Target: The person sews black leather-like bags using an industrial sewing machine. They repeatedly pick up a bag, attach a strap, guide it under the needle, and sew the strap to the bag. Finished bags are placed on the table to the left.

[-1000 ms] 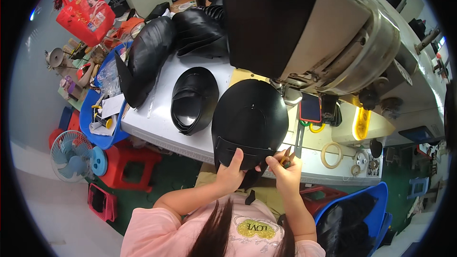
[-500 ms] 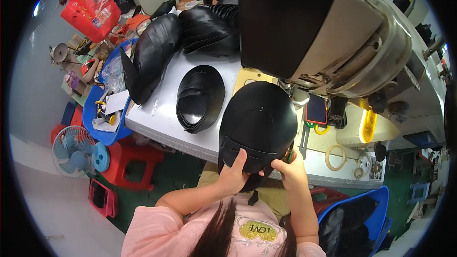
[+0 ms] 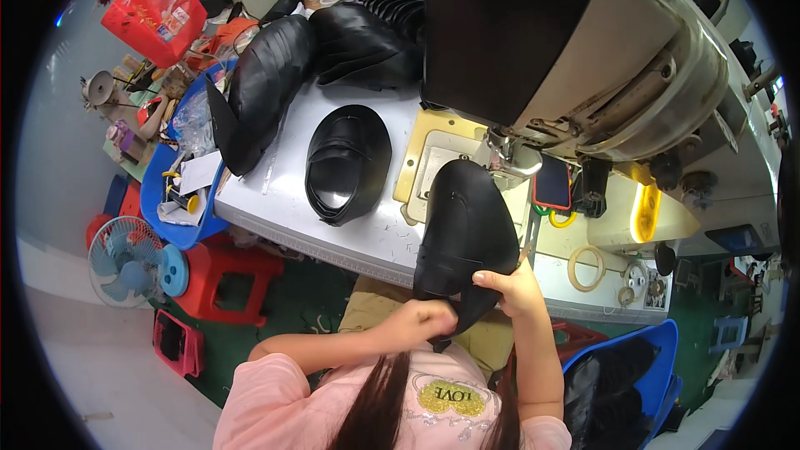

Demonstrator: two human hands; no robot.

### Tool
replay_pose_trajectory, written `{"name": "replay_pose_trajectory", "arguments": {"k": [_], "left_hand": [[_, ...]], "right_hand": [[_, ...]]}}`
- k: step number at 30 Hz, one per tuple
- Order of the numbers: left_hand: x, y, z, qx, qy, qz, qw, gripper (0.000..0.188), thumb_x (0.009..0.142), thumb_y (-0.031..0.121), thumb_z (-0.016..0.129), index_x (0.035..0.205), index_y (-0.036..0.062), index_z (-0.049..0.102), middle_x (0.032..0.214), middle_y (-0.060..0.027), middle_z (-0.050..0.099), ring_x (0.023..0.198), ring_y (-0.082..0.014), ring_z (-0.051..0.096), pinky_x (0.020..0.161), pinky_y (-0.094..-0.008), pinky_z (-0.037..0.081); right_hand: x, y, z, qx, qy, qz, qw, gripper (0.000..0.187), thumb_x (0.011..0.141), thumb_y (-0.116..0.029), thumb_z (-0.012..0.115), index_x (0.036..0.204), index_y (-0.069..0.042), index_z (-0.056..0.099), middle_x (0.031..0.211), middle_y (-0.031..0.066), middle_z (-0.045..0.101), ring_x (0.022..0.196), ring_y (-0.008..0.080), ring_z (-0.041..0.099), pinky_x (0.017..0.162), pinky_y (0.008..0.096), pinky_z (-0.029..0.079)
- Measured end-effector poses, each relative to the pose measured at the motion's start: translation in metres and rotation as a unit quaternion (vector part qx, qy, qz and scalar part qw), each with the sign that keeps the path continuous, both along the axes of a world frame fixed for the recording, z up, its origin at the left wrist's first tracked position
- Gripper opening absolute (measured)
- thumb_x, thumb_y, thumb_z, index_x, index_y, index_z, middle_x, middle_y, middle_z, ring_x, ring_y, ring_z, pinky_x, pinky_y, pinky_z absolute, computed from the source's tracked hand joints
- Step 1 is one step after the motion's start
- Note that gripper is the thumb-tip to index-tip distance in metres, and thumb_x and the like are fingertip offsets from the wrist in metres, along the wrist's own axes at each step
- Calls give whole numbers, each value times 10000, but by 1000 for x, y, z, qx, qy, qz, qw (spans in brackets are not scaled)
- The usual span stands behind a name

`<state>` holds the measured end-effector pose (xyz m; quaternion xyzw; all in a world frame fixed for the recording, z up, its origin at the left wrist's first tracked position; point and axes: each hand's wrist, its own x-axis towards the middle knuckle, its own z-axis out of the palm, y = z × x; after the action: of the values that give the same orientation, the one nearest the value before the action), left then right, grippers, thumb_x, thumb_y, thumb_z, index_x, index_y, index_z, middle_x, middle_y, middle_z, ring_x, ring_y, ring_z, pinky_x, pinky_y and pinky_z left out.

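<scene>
I hold a black leather shoe upper (image 3: 467, 229) up in front of the sewing machine (image 3: 575, 75), turned on its side. My right hand (image 3: 510, 290) is closed on its right edge, thumb on the near face and fingers mostly hidden behind. Curled in at the lower edge of the same upper is my left hand (image 3: 427, 322), its fingertips pressed together there. A thin pointed piece shows by the right hand; I cannot make out what it is. On the white table (image 3: 283, 192) to the left lies a nested stack of black shoe uppers (image 3: 348, 162).
Rows of black uppers (image 3: 271, 83) lie toward the back. A blue basin (image 3: 179, 229) with papers is at the left, above a red stool (image 3: 225, 283) and fan (image 3: 129, 262). A phone (image 3: 552, 182) and tape ring (image 3: 586, 268) lie right of the machine. Another blue bin (image 3: 658, 350) holds black pieces.
The upper has turned from its broad face to a narrower side view and shifted right. My left hand has moved down from its face to the lower edge.
</scene>
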<state>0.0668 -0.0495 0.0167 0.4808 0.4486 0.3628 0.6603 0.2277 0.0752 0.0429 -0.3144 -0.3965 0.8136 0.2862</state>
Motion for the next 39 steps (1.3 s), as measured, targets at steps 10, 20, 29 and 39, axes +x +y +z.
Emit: {"name": "replay_pose_trajectory", "arguments": {"k": [10, 20, 29, 39], "left_hand": [[-18, 53, 35, 614, 400, 89, 675, 273, 647, 34, 609, 913, -17, 580, 1001, -160, 554, 920, -301, 557, 728, -375, 489], [-30, 52, 23, 619, 377, 114, 679, 246, 633, 40, 614, 877, 8, 611, 979, -138, 596, 882, -268, 591, 696, -344, 482], [-27, 52, 24, 609, 381, 136, 682, 299, 584, 41, 624, 882, 24, 630, 978, -132, 596, 879, -262, 584, 683, -338, 478], [-26, 48, 22, 601, 390, 116, 688, 307, 605, 65, 632, 910, 31, 632, 1027, -123, 579, 928, -273, 559, 725, -360, 465]], "right_hand": [[-1, 0, 0, 7, 8, -2, 1000, 484, 661, 21, 705, 1100, 22, 501, 980, 80, 592, 869, 150, 575, 783, 291, 476], [-3, -6, 1, -24, 14, -60, 998, 292, 813, -96, 614, 1066, 27, 534, 959, 77, 597, 845, 141, 576, 739, 282, 488], [-5, -5, 5, -15, 13, -56, 998, 267, 819, -91, 606, 1053, 23, 545, 958, 74, 599, 830, 135, 577, 731, 279, 488], [-7, -5, 9, 51, -39, -28, 998, 404, 676, 8, 698, 1050, 25, 547, 942, 82, 615, 824, 144, 586, 757, 279, 485]]}}
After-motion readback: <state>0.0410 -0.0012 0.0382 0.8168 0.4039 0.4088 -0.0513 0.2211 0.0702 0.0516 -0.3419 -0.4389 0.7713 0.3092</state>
